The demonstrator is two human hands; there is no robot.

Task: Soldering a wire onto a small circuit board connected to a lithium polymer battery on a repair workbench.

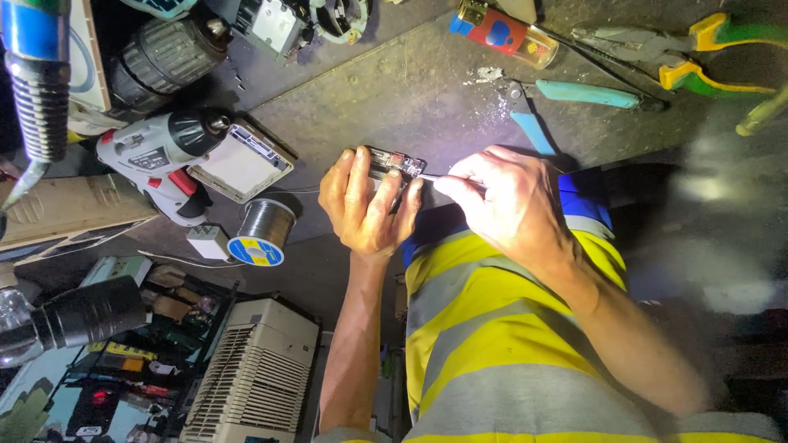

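Left hand (365,205) wrapped around small circuit module (394,164), steadying it at counter (410,90) edge; right hand (501,201) pinching thin metal probe (428,177) against it; solder spool (264,230) left of module.

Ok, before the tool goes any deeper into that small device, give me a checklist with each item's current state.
1. Left hand grips the device: ok.
2. Right hand pinches the thin tool: ok.
3. Tool tip meets the device's edge: ok.
4. Exact contact spot on the device: cannot tell, too small.
5. Device lit well enough: ok.
6. Solder spool and drill lie apart from both hands: ok.
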